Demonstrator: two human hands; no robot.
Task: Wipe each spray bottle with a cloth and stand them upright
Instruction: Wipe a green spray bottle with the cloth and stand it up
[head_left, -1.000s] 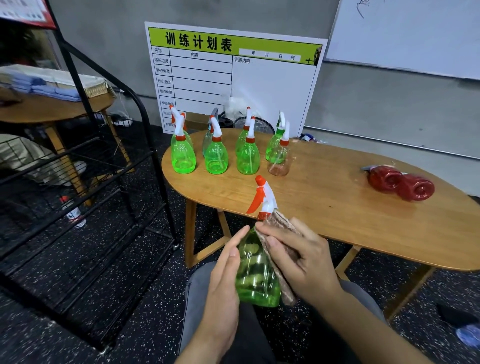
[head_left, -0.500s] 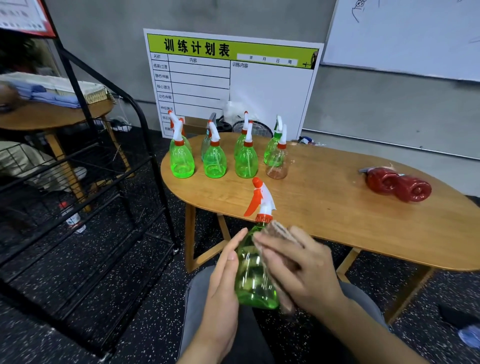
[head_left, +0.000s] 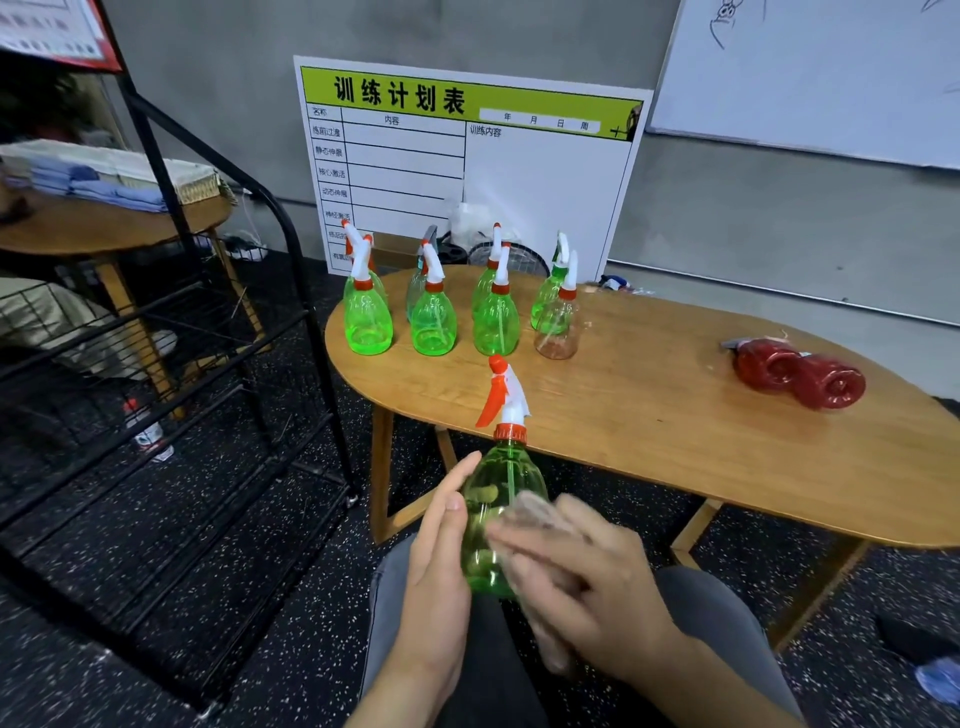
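Left hand (head_left: 441, 551) flat, fingers straight, upright; right hand (head_left: 582, 577) blurred, fingers extended leftward.

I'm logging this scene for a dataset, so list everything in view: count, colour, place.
held spray bottle: 1, green, orange trigger, upright over the lap
cloth: 1, brownish, against the held bottle
standing bottles: about 8, mostly green, one clear, table's left end
red bottles: 2, lying down, table's right side
table: 1, oval, wood
chart board: 1, white and green, against the wall
wire rack: 1, black, left
round table: 1, wood, behind the rack
left hand: steadies the held bottle
right hand: presses the cloth, blurred
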